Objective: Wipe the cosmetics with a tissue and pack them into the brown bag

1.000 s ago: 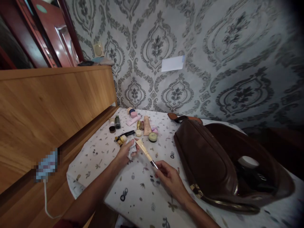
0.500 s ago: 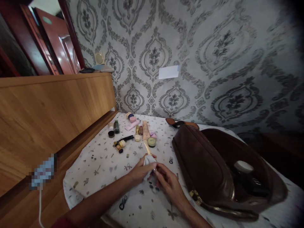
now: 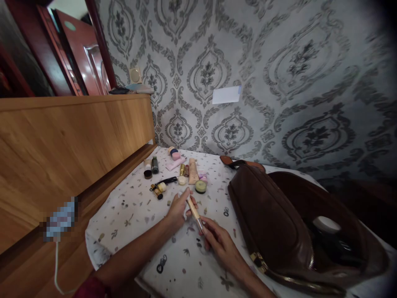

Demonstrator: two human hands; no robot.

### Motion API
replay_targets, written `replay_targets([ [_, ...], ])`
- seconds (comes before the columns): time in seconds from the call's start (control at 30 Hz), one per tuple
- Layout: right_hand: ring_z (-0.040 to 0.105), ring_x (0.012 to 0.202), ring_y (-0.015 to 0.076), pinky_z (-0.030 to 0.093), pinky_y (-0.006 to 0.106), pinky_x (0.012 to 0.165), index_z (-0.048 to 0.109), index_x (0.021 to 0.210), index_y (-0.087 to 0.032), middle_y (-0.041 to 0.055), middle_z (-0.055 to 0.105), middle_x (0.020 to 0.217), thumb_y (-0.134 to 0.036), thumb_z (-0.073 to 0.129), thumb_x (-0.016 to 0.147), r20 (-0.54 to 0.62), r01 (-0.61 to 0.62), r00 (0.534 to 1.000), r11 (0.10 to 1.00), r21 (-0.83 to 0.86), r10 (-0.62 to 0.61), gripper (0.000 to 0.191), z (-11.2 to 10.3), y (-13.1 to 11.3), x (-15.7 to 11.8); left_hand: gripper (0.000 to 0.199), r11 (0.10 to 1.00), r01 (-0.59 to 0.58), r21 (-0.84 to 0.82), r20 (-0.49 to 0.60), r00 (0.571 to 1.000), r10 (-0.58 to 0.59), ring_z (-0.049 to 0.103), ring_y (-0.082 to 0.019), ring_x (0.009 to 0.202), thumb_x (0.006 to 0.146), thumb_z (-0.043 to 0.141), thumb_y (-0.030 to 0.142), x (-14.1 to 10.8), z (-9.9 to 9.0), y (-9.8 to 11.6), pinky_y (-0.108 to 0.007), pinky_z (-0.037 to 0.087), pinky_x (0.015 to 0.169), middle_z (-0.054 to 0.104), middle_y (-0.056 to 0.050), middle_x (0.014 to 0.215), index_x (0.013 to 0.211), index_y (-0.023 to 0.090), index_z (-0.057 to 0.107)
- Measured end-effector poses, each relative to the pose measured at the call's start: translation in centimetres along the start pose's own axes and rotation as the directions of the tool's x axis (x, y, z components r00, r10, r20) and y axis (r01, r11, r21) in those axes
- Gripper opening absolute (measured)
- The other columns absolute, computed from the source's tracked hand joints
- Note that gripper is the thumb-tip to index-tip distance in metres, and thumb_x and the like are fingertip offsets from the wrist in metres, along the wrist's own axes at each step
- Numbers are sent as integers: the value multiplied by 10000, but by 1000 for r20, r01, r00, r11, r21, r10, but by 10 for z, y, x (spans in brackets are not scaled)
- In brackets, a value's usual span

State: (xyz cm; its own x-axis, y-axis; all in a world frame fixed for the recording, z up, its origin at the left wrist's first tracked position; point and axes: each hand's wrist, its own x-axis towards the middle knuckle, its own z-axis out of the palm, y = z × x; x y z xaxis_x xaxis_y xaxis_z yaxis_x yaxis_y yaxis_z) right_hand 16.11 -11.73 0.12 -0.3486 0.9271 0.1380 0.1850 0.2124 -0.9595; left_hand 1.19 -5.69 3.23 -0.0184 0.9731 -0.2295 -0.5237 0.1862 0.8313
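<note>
A slim makeup brush (image 3: 194,210) with a tan handle and a silver collar lies slantwise between my hands, above the bed sheet. My right hand (image 3: 218,240) pinches it at the silver end, and its bristle end is hidden by the fingers. Around the far end of the handle, my left hand (image 3: 180,209) is closed with a white wipe, of which only a small bit shows. Just beyond the left fingers stand a green-lidded jar (image 3: 200,187) and a beige tube (image 3: 193,171).
An open brown leather bag (image 3: 266,215) with a white-lidded item inside lies at right. Several cosmetics, including a pink tube (image 3: 175,163) and a dark bottle (image 3: 154,164), spread toward the wall. A wooden cabinet (image 3: 77,140) borders the left.
My left hand with the wipe has slid from the silver part toward the handle's far end, baring the handle. My right hand still holds the silver end. The view has shifted slightly.
</note>
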Motion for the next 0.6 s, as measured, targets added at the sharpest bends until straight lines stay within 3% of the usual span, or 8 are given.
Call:
replay_targets([
  [0.3,479,563,129,375,252,546,630,1110,-153,-33,484,643,-493,577,860,-5,-31,999,997,64,31,425,4,-10,-3,619,995,-38,91,40,999,35,571,-127,486,690,703,688,-3,1,-1,-164,212,344,569,11,590,964,144,590],
  [0.43,493,529,118,367,245,517,611,1086,-151,-34,506,654,-525,590,836,-36,-56,997,990,126,61,451,4,-3,-1,644,995,-30,95,110,994,20,641,-161,596,770,626,676,0,-3,-3,-166,199,342,663,-53,747,1127,141,604],
  [0.6,533,524,116,352,229,477,592,1092,-151,20,630,740,-599,623,793,-86,-112,987,967,227,135,539,0,1,2,525,996,-15,91,-57,998,20,635,-127,656,757,672,592,4,-8,1,-147,240,388,660,-35,822,1066,171,612],
])
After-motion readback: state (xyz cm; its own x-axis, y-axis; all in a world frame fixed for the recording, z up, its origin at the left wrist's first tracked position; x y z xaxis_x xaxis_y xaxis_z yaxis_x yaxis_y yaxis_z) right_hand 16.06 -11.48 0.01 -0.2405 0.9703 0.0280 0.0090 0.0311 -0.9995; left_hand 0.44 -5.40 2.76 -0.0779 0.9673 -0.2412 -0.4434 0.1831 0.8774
